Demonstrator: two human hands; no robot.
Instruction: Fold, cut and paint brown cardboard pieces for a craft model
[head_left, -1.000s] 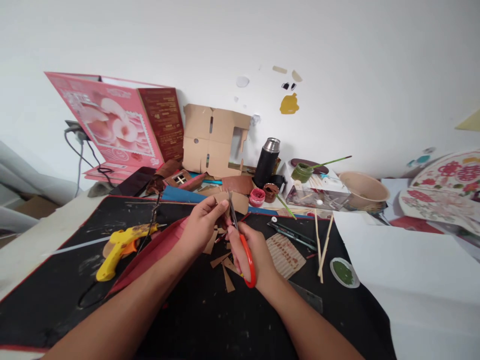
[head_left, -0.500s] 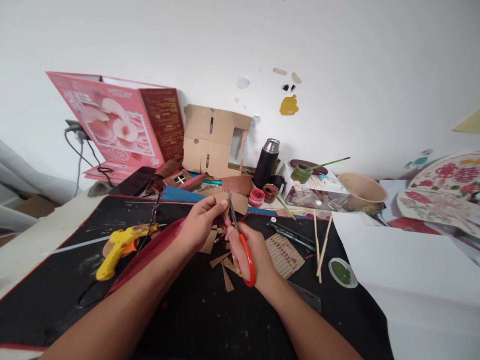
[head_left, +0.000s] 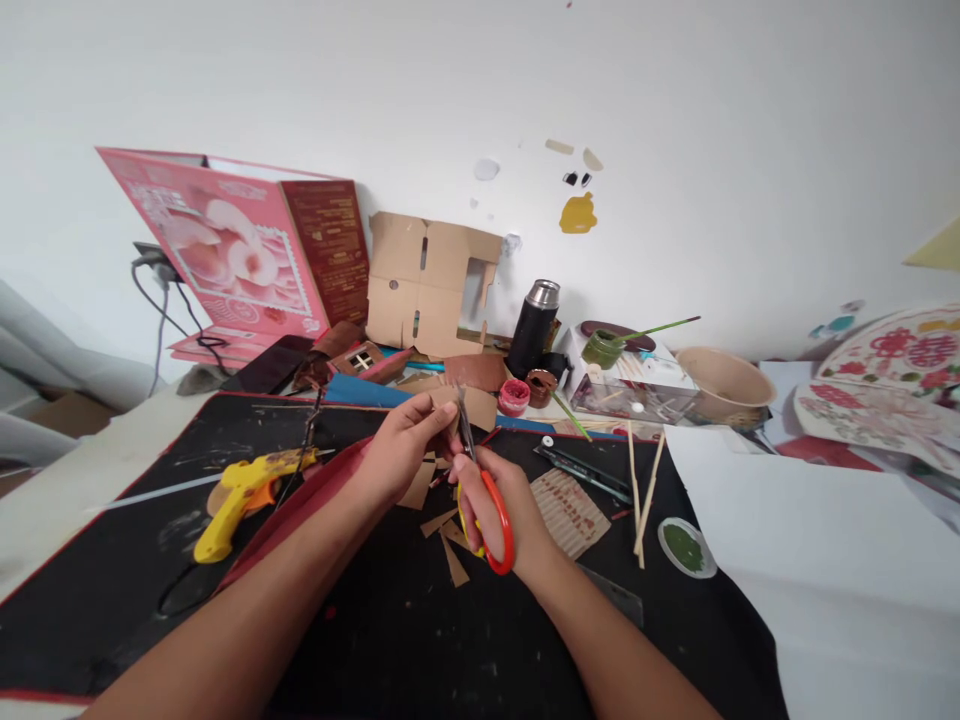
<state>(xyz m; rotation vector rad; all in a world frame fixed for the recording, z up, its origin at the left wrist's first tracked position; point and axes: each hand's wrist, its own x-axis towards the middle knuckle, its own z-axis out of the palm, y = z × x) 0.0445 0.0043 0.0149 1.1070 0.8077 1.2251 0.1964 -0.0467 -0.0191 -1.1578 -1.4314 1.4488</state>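
My right hand (head_left: 521,505) grips a pair of scissors (head_left: 502,530) with red and yellow handles, blades pointing away from me. My left hand (head_left: 401,450) pinches a small piece of brown cardboard (head_left: 453,428) between thumb and fingers. The blades are right beside that piece; whether they bite into it is too small to tell. Below the hands, cut cardboard scraps (head_left: 454,566) lie scattered on the black mat (head_left: 390,640). A corrugated cardboard sheet (head_left: 574,512) with reddish marks lies just right of my right hand.
A yellow glue gun (head_left: 244,500) rests at the left. At the back stand a black thermos (head_left: 531,330), a red paint jar (head_left: 514,397) and a cardboard panel (head_left: 394,315). Wooden sticks (head_left: 646,500) and a lid with green paint (head_left: 685,546) lie right.
The scissors' handles have spread a little, and more of the yellow loop shows. My left hand stays nearly in place, still pinching the cardboard.
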